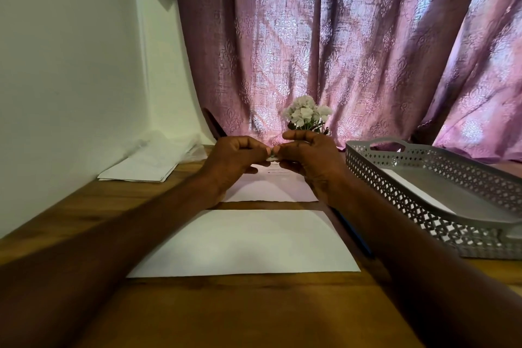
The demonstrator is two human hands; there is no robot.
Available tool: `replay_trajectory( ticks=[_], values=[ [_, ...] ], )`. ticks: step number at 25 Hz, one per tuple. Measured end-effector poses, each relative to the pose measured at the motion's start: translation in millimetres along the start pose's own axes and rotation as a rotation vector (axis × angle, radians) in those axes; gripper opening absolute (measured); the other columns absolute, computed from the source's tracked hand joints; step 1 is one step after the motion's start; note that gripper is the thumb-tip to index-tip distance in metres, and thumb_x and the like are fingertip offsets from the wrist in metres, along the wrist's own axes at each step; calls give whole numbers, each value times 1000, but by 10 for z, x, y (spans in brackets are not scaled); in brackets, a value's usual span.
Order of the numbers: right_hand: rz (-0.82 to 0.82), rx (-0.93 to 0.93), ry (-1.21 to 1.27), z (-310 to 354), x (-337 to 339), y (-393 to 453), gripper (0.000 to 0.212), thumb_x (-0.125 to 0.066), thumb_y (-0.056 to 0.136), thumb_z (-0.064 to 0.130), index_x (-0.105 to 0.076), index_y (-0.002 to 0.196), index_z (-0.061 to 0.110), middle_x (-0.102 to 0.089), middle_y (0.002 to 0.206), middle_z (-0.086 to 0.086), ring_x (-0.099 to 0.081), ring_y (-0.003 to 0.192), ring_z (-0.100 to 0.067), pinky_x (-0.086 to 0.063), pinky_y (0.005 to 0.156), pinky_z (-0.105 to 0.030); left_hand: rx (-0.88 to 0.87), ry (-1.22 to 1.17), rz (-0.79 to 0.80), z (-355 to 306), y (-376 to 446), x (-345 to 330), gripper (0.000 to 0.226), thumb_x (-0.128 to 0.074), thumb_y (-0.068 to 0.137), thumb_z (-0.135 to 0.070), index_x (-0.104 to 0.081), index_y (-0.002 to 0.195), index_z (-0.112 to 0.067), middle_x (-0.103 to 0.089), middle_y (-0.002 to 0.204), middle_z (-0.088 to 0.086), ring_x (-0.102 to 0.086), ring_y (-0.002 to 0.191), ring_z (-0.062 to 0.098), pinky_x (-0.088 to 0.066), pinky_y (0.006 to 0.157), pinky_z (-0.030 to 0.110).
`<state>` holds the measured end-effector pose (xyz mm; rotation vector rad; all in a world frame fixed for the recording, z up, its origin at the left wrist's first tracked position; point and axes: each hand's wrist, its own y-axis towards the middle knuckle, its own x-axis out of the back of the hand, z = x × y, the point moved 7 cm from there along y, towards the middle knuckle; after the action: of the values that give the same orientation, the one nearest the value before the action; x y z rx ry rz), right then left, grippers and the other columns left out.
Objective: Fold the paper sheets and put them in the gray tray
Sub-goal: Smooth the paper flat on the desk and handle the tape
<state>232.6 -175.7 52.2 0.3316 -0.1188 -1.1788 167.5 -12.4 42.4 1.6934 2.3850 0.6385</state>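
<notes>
Left hand (237, 154) and right hand (303, 154) pinching far edge of paper sheet (271, 188) together above tabletop (254, 311) — thin, floppy (best gripped at edges). Gray tray (423, 162) right.

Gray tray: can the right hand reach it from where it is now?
Probably yes. The gray tray sits just right of the right hand, with nothing between, though that hand pinches a small item.

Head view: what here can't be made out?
- Small item pinched between left hand and right hand: too small, covered by fingertips.
- White paper sheet in the gray perforated plastic tray: mostly hidden by tray wall.
- Blue object beside right forearm: mostly covered.
</notes>
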Motion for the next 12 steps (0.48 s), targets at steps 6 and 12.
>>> replay_trajectory(
  ticks=[6,12],
  values=[
    [-72,-66,155,-54,38,-29,49,-89,68,-5,-51,94,12,-69,82,-17,-75,74,-30,-61,64,-33,21,-44,-12,4,-19,-9,11,-77,90,-17,-78,94,-7,-78,94,14,-75,98,29,-60,92,42],
    [-147,-39,68,-29,88,-37,53,-90,68,-4,-44,86,15,-68,95,-28,-77,86,-39,-62,63,-35,69,-63,-12,18,-21,-62,24,-75,92,-19,-76,107,-1,-78,102,18,-76,99,30,-61,92,39]
  ],
)
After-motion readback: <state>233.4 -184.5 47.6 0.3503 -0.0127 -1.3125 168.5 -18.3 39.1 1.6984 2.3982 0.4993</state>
